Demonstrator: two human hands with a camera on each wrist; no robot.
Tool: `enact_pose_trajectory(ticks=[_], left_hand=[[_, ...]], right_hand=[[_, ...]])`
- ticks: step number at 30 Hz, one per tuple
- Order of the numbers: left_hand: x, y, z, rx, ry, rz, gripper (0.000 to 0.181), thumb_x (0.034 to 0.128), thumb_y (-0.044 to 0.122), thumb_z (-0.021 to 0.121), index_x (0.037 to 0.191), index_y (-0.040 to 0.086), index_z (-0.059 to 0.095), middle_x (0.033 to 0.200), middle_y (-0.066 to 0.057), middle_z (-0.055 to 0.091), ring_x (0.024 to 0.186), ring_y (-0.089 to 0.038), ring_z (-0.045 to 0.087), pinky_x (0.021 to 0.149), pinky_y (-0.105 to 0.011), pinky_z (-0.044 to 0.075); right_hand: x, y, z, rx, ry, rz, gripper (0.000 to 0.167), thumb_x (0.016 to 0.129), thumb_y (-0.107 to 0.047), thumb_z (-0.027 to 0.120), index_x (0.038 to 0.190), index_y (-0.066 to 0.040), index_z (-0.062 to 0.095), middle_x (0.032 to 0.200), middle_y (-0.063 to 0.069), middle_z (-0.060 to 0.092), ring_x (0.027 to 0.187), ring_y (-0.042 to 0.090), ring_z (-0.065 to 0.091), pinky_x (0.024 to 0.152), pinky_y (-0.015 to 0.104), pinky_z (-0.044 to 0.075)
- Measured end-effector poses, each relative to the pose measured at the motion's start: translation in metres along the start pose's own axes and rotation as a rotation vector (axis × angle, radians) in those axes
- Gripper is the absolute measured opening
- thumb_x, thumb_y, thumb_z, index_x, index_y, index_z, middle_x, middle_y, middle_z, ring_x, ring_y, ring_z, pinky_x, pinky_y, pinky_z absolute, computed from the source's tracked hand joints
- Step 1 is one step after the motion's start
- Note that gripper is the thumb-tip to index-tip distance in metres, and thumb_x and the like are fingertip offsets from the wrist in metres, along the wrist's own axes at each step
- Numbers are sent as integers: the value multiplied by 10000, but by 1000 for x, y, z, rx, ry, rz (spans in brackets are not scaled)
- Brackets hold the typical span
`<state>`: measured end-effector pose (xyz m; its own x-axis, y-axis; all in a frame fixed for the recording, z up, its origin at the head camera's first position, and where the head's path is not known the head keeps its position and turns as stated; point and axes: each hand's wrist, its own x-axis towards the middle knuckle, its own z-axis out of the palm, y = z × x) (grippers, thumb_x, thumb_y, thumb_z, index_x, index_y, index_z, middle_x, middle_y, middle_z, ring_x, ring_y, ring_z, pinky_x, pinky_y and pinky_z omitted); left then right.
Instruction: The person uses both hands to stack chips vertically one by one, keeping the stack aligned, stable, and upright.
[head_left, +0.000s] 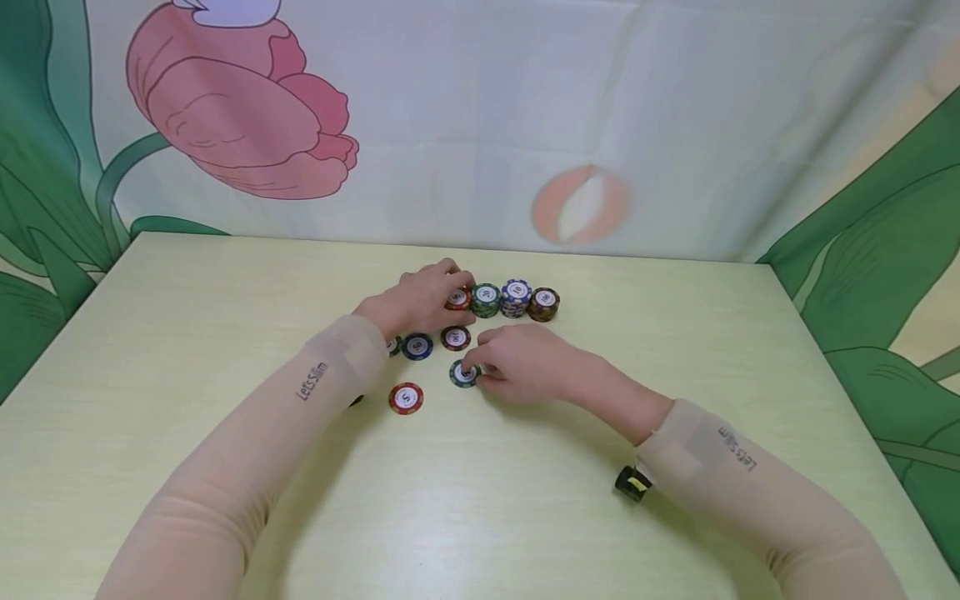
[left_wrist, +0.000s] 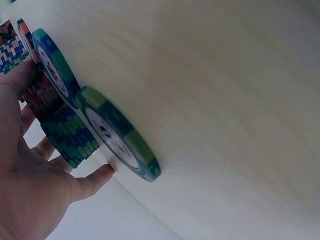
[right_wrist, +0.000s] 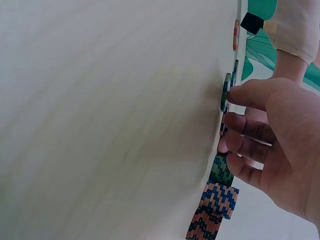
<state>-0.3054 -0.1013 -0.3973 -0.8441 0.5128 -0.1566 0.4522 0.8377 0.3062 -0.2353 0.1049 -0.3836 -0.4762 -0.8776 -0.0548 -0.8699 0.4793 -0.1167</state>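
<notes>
Tabletop set-up, apparently indoors; home or studio, can't tell. Pale wood-grain table (head_left: 480, 508); behind it, hanging cloth (head_left: 442, 125) with printed pink flower (head_left: 232, 108); green leaf prints (head_left: 885, 292) to table's left and right.

Lettered "Let's slim" along the left sleeve (head_left: 247, 467) and, upside down in the head view, along the right sleeve (head_left: 731, 475). Marked "5" on the loose red chip (head_left: 406, 398), "10" atop the blue-and-white stack (head_left: 516, 300), apparently "20" atop the green stack (head_left: 486, 302), "100" atop the brown stack (head_left: 544, 306); seemingly "50" on the loose blue chip (head_left: 417, 347) and "100" on the dark red chip (head_left: 456, 338).
</notes>
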Motion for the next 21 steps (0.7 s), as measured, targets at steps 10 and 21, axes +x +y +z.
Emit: enact_pose_trajectory(ticks=[10, 21], left_hand=[[0, 1, 0, 5, 7, -5, 580, 996, 441, 662, 1473, 149, 507, 1425, -140, 448, 1225, -299, 490, 1028, -575, 403], [1, 2, -1, 6, 8, -3, 583, 992, 432, 671, 1473, 143, 511, 1418, -146, 455, 1207, -300, 506, 1013, -573, 423]], right_hand=[[-2, 5, -6, -21, -61, 109, 219, 937, -276, 757, 1134, -184, 766, 850, -30, 623, 724, 93, 541, 665, 315, 499], [2, 10, -6, 30, -65, 204, 339, 894, -307, 794, 1178, -129, 740, 844, -30, 571, 755, 130, 538, 694, 324, 482]])
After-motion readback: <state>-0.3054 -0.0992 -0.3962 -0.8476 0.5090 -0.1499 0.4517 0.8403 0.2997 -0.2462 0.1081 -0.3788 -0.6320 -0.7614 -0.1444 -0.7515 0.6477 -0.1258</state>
